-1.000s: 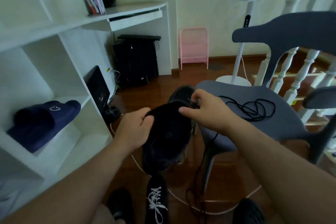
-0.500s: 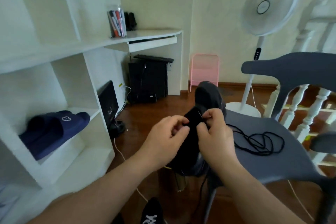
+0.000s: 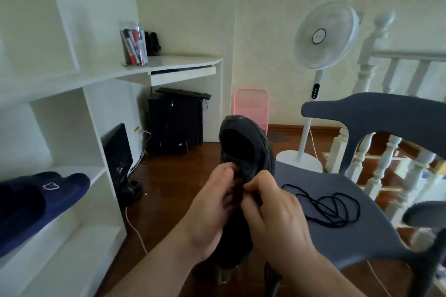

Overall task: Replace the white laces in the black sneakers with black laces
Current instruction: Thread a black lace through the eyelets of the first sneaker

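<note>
Room: wood floor (image 3: 169, 190), grey chair (image 3: 337, 200) | sneaker (image 3: 243, 147) held up before you | your left hand (image 3: 212, 205) gripped its side | your right hand (image 3: 272, 212) pinched at eyelets | spare black lace (image 3: 330, 207) lay coiled on chair seat.

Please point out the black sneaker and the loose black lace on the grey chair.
Black sneaker (image 3: 255, 149): head view, on its side wall beside the opening.
Loose black lace (image 3: 335, 207): head view, on the tangled loops lying on the seat.
</note>
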A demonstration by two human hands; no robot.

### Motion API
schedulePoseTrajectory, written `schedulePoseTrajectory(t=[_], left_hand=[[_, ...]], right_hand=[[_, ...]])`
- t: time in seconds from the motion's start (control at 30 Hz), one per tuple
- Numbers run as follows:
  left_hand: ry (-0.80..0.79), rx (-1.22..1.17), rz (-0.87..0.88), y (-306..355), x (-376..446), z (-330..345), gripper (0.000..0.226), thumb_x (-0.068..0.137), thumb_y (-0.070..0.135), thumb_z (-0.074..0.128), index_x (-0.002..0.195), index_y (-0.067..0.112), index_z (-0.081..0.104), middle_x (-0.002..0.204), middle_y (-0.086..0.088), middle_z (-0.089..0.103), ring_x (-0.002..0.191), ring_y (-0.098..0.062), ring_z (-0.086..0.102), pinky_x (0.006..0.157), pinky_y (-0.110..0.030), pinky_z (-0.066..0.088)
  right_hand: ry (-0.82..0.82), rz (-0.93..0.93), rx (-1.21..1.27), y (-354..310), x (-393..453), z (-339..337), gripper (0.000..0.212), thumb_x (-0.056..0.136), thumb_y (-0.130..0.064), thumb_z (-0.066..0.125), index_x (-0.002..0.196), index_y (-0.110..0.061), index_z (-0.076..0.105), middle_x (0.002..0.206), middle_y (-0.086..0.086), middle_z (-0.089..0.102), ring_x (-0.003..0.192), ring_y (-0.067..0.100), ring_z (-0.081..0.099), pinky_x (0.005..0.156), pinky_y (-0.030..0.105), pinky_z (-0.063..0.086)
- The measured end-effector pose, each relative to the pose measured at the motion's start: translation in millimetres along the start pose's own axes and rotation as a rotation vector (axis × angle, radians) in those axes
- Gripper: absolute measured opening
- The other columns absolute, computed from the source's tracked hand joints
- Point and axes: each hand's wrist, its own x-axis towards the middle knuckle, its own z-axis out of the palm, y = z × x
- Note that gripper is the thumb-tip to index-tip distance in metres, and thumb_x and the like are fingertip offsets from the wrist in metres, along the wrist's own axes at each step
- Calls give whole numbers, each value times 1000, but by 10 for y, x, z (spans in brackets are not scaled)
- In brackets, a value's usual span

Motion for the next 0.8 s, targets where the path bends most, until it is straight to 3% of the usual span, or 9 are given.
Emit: schedulePoseTrajectory(t=[0.1, 0.17, 0.27, 0.43, 0.5, 0.57, 0.73, 0.8], left_hand=[[117, 6, -43, 41, 1, 7, 21, 104, 36, 62, 96, 20, 73, 92, -8, 74, 83, -21, 74, 71, -28, 59], [210, -2, -62, 35, 0, -29, 32, 102, 32, 67, 72, 22, 69, 73, -3, 65, 64, -14, 66, 59, -26, 55], [240, -27, -92, -16, -22, -66, 18, 99, 18, 72, 83, 18, 79, 83, -8, 75, 76, -21, 76, 66, -29, 59], [344, -319, -156, -44, -34, -86, 19, 101, 12, 65, 112, 19, 80, 109, -19, 79, 95, -33, 80, 68, -38, 64], [293, -476, -186, -60, -46, -97, 26, 103, 12, 58, 122, 15, 76, 117, -22, 77, 101, -36, 78, 70, -42, 65], [206, -537, -154, -90, -60, -77, 31, 99, 11, 56, 119, 13, 79, 124, -23, 74, 108, -36, 76, 75, -41, 65], [268, -397, -16, -280, -62, 48, 30, 103, 11, 55, 124, 16, 74, 126, -20, 74, 114, -36, 74, 81, -39, 64], [337, -278, 46, -350, -69, 92, 30, 108, 10, 50, 116, 23, 77, 120, -18, 76, 108, -34, 76, 79, -38, 64]], right_hand=[[-141, -48, 30, -25, 6, 6, 19, 96, -27, 56, 91, -37, 40, 63, -13, 48, 61, 13, 54, 47, 24, 36], [-272, -122, 27, -61, 15, 19, 17, 98, -36, 51, 93, -42, 37, 70, -13, 52, 63, 9, 55, 49, 26, 39], [-395, -87, 138, -24, 50, 18, 17, 101, -42, 58, 92, -42, 44, 83, -14, 62, 69, 7, 61, 55, 28, 48], [-166, 262, 483, 60, 46, 10, 11, 98, -35, 68, 89, -35, 62, 74, -7, 67, 59, 4, 57, 54, 18, 45], [-139, 316, 598, 47, 60, 4, 11, 97, -32, 71, 86, -33, 67, 75, -5, 69, 58, 1, 56, 55, 16, 45], [-104, 334, 678, 22, 65, -22, 12, 94, -25, 75, 84, -31, 72, 76, -4, 71, 62, 0, 60, 59, 15, 48], [-34, 431, 757, 5, 0, -27, 17, 95, -18, 75, 82, -29, 75, 77, 1, 73, 63, 10, 64, 60, 21, 52], [-31, 467, 769, 6, -19, -26, 20, 97, -16, 72, 83, -30, 76, 80, 3, 75, 63, 13, 66, 60, 22, 54]])
